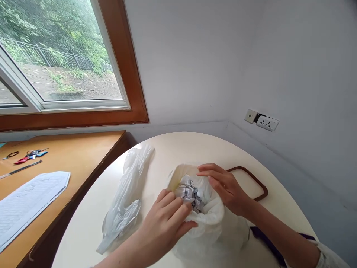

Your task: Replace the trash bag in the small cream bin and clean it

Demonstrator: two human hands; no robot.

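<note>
A bin lined with a thin white plastic bag stands on the round table, its mouth facing up. Crumpled printed paper lies inside. At the near left of the rim, my left hand has its fingers curled over the bag's edge, thumb toward the outside. My right hand is at the far right of the rim, fingers stretched out over the opening and touching the bag's edge. Left of the bin lies a folded, wrinkled white plastic bag. A brown rounded frame rests behind my right wrist.
The cream round table stands beside a wooden desk holding papers, a pen and keys. A dark purple item lies partly under my right forearm. A wall socket and a window are beyond.
</note>
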